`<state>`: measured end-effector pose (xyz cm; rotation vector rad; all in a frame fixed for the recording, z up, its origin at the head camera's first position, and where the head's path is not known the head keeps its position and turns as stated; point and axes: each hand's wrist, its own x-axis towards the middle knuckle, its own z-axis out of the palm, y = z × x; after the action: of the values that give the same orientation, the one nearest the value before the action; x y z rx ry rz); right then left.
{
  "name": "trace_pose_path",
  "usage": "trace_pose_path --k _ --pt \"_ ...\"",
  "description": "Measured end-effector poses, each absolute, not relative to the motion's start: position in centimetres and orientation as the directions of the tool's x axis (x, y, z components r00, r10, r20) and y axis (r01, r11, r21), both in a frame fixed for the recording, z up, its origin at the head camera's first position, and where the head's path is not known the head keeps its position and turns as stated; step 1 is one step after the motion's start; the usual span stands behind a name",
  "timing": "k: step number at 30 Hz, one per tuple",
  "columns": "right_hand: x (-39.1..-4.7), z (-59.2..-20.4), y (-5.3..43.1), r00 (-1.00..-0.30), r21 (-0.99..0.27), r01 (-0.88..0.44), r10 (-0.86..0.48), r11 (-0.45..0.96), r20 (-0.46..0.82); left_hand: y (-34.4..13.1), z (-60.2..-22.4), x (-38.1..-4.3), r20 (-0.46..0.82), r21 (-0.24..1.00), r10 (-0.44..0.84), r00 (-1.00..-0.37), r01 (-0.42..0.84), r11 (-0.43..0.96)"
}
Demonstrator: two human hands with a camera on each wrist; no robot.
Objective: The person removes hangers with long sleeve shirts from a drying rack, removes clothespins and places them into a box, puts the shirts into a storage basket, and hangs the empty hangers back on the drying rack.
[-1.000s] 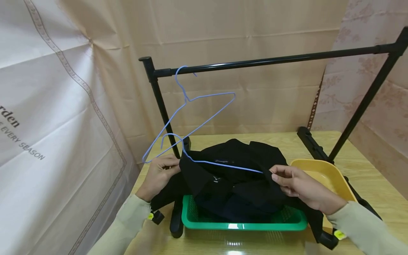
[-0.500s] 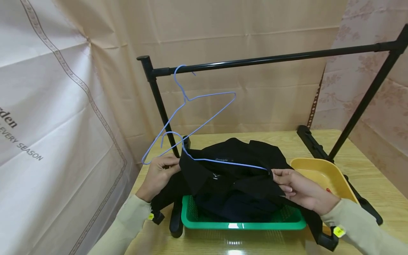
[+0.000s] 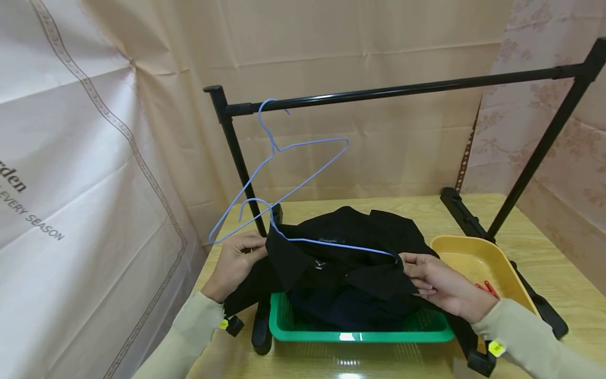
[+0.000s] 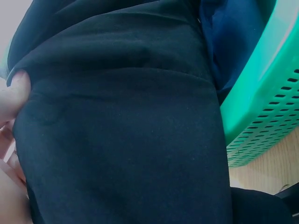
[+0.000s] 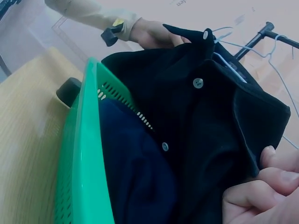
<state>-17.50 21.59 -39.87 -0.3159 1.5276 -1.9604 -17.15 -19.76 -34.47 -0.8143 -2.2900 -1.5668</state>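
Note:
A black collared shirt with pale buttons lies bunched over the green basket. Through its neck opening runs a blue wire hanger, its hook sticking up on the left. My left hand pinches the shirt's cloth left of the collar; in the left wrist view its thumb presses on the black fabric. On the other side, my right hand pinches the collar edge with thumb and fingers, right at the hanger's visible right end. The right wrist view shows the collar spread toward that hand.
A black rack stands over the table, with a second blue hanger hooked on its bar at the left. Right of the basket is a yellow tray with small red pieces. Dark blue cloth lies inside the basket.
My right hand has shifted slightly left and turned the collar flap outward, baring more of the hanger's right end. Red pieces in the tray have come into view. My left hand keeps its place.

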Motion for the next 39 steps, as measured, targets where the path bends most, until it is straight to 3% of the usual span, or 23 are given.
trace_pose_path --k 10,18,39 --pt "-17.5 -40.3 21.4 -0.763 -0.9 0.398 -0.609 -0.176 -0.218 -19.8 -34.6 -17.0 0.498 0.768 0.301 -0.813 0.575 0.282" --pt "-17.5 -40.3 21.0 -0.797 -0.909 0.384 -0.555 -0.161 -0.238 -19.7 -34.6 -17.1 0.495 0.777 0.299 -0.816 0.57 0.268" --pt "-17.5 -40.3 20.0 -0.756 -0.853 0.486 -0.58 -0.188 -0.303 -19.4 -34.5 -16.9 0.496 0.788 0.294 -0.817 0.565 0.243"
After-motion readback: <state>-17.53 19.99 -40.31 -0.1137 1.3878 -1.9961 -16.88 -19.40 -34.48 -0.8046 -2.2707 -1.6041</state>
